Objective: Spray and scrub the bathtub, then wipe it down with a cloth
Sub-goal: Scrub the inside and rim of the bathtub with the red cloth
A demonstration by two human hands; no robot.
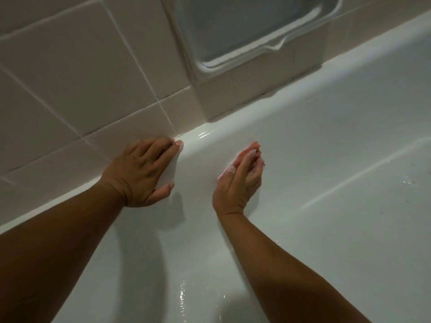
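Observation:
The white bathtub fills the lower and right part of the head view, its surface wet and glossy. My left hand lies flat on the tub's far rim, fingers spread, fingertips against the tiled wall. My right hand is against the tub's inner wall just below the rim. Its fingers curl round a small red scrubbing pad, which peeks out past the fingertips, with white foam on it and on my fingers. The two hands are about a hand's width apart.
Beige wall tiles with white grout rise behind the rim. A recessed white soap holder is set in the wall at the top. Water droplets and dark specks lie on the tub floor at the right.

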